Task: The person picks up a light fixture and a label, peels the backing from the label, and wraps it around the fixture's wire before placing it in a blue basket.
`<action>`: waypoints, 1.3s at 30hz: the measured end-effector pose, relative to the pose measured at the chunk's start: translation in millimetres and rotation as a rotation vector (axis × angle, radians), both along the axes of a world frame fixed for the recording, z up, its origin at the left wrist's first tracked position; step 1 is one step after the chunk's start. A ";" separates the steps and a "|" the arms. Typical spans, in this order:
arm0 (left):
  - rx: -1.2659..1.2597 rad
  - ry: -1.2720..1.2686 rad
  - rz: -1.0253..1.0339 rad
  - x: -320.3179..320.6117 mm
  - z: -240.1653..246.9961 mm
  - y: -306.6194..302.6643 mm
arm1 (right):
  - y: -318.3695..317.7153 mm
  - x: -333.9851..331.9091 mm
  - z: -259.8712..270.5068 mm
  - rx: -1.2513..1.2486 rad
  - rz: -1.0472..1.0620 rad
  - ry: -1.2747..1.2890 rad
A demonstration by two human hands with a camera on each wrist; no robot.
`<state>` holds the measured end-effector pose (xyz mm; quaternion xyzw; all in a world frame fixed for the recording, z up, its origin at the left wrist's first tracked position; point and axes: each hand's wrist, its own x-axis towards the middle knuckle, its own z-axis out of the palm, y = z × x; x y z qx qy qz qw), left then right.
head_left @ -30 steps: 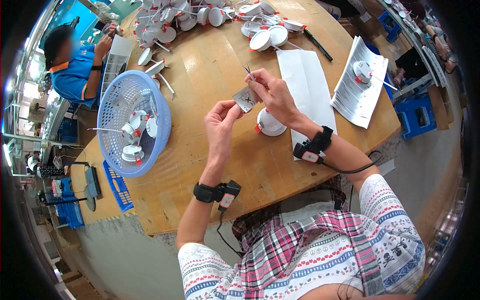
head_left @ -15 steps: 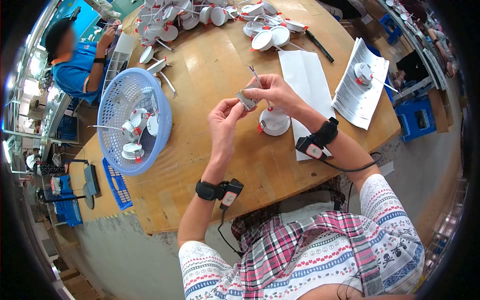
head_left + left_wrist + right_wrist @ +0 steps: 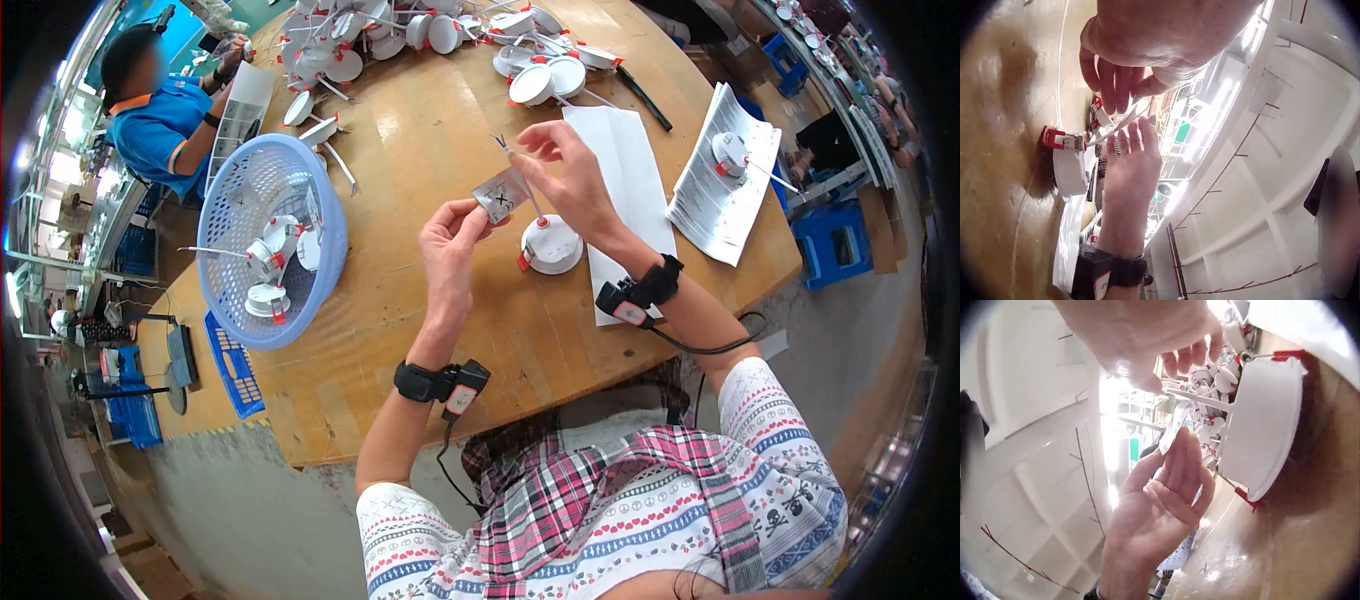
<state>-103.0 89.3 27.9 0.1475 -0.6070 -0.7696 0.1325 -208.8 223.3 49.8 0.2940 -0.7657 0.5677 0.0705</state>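
The left hand [image 3: 450, 252] is raised above the counter [image 3: 420, 330], its thumb and fingertips pinched together on the lower corner of a small silver tag [image 3: 500, 194]. The tag faces the head camera and bears a dark crossed mark like an X; any other print on it is too small to read. Just beside it, the right hand [image 3: 572, 185] pinches a thin white wire [image 3: 537, 210] between thumb and fingers, with the index finger stretched upward. The wire's bare tip pokes out above the tag, and its other end runs down to a round white lamp [image 3: 552, 247] with red clips, which sits on the counter right under the hands.

The lamp rests at the edge of a plain white sheet [image 3: 625, 165]. To the right lies a stack of printed leaflets [image 3: 705, 205], text unreadable, with a second lamp [image 3: 728, 150] on top. A black pen [image 3: 643, 95] lies beyond the sheet. To the left stands a blue basket [image 3: 240, 190] holding several lamps, and a pile of lamps [image 3: 400, 30] covers the far side of the counter. A person in a blue shirt [image 3: 150, 125] sits there.
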 end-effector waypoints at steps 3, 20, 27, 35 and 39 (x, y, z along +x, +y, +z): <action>-0.030 0.001 0.029 -0.9 -1.1 0.5 | 5.2 6.3 9.3 0.079 -0.006 0.262; -0.036 0.126 -0.022 -5.4 10.2 10.7 | 6.3 25.3 25.2 0.351 0.105 0.189; -0.134 0.057 -0.074 -18.5 4.3 -4.2 | 15.8 24.6 21.1 0.268 0.109 0.063; -0.258 0.021 -0.026 -37.9 -24.7 -21.4 | 30.5 31.3 26.1 0.188 0.130 0.058; -0.291 -0.044 -0.046 -40.8 -21.6 -24.7 | 33.8 34.6 27.6 0.180 0.179 0.054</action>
